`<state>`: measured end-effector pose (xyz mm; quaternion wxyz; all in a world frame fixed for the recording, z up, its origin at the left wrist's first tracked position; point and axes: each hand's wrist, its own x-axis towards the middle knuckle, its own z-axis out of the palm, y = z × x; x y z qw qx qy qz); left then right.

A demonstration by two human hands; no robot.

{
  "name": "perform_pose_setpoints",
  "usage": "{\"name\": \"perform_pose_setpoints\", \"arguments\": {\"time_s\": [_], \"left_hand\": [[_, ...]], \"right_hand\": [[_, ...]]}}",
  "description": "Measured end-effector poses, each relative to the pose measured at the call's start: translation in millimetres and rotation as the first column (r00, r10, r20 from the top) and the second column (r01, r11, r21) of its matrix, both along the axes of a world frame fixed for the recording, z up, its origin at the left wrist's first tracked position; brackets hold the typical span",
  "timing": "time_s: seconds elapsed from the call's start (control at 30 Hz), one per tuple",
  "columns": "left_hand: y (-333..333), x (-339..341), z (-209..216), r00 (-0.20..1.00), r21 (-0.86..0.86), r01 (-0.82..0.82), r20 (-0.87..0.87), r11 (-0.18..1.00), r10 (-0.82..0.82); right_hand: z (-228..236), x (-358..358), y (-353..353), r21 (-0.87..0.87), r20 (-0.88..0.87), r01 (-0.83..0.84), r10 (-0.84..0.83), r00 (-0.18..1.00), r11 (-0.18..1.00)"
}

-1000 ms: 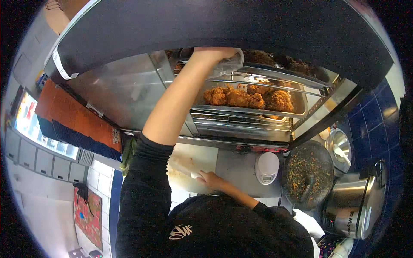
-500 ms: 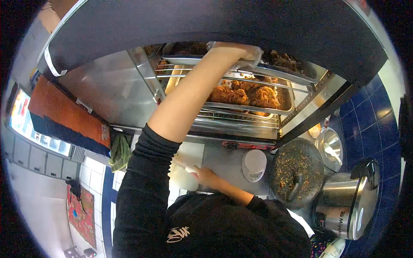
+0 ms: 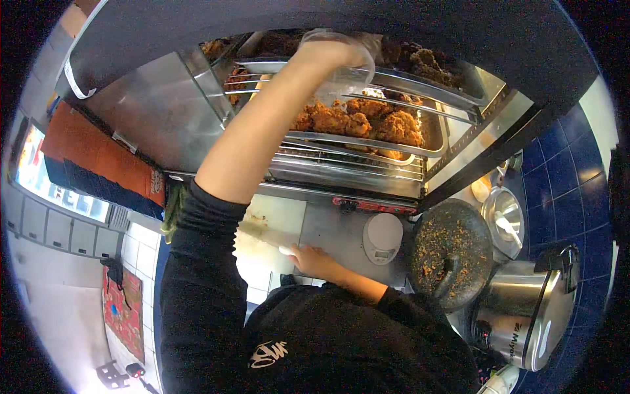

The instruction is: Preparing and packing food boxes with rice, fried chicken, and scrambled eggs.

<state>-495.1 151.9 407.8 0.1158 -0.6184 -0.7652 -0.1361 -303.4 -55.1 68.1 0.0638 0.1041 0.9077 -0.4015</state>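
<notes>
Chicken (image 3: 397, 127), fried by the look of it, sits on a tray (image 3: 430, 152) upper centre of the frame; probably light, greasy, crumbly-crusted, so pinch the thick middle. Gloved left hand (image 3: 336, 56) is above, fingers hidden, can't tell if they're gripping; right hand (image 3: 314, 261) clamps a blurry white-handled knife (image 3: 272, 243), lower centre.

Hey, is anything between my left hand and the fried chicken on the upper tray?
Apart from its clear plastic glove, nothing visible stands between your left hand and the dark chicken on the upper tray, though the black panel hides part of that tray.
</notes>
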Motion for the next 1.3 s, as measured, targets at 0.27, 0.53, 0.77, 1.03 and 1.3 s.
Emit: {"name": "perform_pose_setpoints", "arguments": {"time_s": [0.27, 0.53, 0.77, 1.03, 1.3], "left_hand": [[-125, 59, 10, 0.928, 0.268, 0.318, -0.284, 0.909, -0.241], [-326, 31, -160, 0.890, 0.606, -0.039, 0.382, 0.794, -0.248], [-434, -34, -357, 0.213, 0.073, -0.631, 0.974, 0.772, 0.082], [-421, -67, -362, 0.830, -0.021, -0.524, 0.214, 0.852, 0.515], [-445, -116, -328, 0.784, 0.445, -0.484, 0.603, 0.754, 0.148]], "right_hand": [[9, 4, -26, 0.089, 0.007, -0.181, 0.181, 0.983, 0.980], [43, -28, 14, 0.010, 0.099, 0.166, -0.166, 0.981, 0.986], [45, -54, -7, 0.026, 0.163, 0.214, -0.215, 0.963, 0.977], [45, -50, -56, 0.064, -0.005, 0.249, -0.250, 0.968, 0.966], [29, -74, -118, 0.179, 0.118, 0.267, -0.290, 0.950, 0.947]]}}
